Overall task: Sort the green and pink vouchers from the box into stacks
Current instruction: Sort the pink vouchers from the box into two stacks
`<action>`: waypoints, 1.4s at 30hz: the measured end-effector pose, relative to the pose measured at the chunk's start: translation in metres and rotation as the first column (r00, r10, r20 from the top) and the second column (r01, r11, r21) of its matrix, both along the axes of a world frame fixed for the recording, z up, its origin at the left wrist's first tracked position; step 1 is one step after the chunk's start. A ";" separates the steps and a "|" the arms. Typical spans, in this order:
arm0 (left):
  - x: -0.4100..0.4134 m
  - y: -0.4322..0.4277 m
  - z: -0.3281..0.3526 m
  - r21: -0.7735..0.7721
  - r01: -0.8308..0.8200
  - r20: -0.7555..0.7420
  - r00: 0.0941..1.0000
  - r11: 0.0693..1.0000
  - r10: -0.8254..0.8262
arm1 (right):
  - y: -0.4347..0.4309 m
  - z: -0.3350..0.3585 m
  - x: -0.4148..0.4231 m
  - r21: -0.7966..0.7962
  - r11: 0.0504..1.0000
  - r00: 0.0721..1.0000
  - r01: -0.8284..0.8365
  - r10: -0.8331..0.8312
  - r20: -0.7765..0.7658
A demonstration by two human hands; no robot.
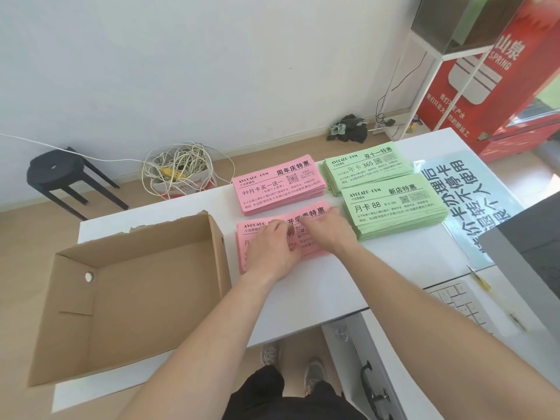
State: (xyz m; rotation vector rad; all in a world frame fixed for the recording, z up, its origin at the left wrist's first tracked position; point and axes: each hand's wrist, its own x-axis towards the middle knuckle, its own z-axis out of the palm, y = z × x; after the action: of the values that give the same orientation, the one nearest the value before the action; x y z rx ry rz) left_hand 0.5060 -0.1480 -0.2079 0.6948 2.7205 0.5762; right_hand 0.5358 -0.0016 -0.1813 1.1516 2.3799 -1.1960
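- While both hands lie on the near pink stack (316, 211), the vouchers are directly under the fingers rather than off to one side, so the coming move looks like squaring this pile, not a reach.
- The stack's long axis runs left to right across the white table (394, 262), tilted slightly up toward the right. The left hand (272, 250) covers its left half and the right hand (328, 230) its right half, one at each end of that axis.
- The left hand's fingers are bent down onto the top sheet. Whether they pinch a voucher or only press it, I cannot tell.
- The right hand's fingers are stretched fairly flat on the paper, pointing toward the far edge, and grip nothing that shows.
- The cardboard box (145, 247) stands just to the left of this stack, nearer the left hand. No voucher shows in the part of its inside that is visible.
- By count there are four stacks, two pink and two green. The far pink stack (278, 189) lies just beyond the near one. The far green stack (366, 165) and near green stack (394, 207) lie to the right, the near one overlapping the far one's front edge.
- There is one box and two hands. The sorting looks nearly finished.
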 end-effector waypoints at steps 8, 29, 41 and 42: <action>-0.009 0.020 0.045 -0.070 -0.194 0.219 0.954 0.978 0.205 | -0.001 0.028 0.018 -0.259 0.966 0.953 0.011 -0.088 -0.289; -0.032 0.034 0.078 -0.004 -0.442 0.595 0.720 0.897 0.357 | -0.004 0.021 0.020 -0.602 0.798 0.940 -0.033 -0.179 -0.289; -0.018 0.045 0.071 -0.120 -0.390 0.338 0.849 0.913 0.407 | 0.014 0.021 0.022 -0.758 0.645 0.917 0.098 -0.354 -0.182; -0.015 0.046 0.070 -0.141 -0.388 0.305 0.858 0.911 0.413 | 0.014 0.021 0.023 -0.757 0.647 0.916 0.092 -0.353 -0.190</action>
State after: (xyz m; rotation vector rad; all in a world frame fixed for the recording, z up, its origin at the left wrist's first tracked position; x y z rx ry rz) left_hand 0.4911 -0.1018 -0.1379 -0.0069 2.5519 0.6108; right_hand 0.5585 0.0125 -0.1602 1.0117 1.5928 -2.3038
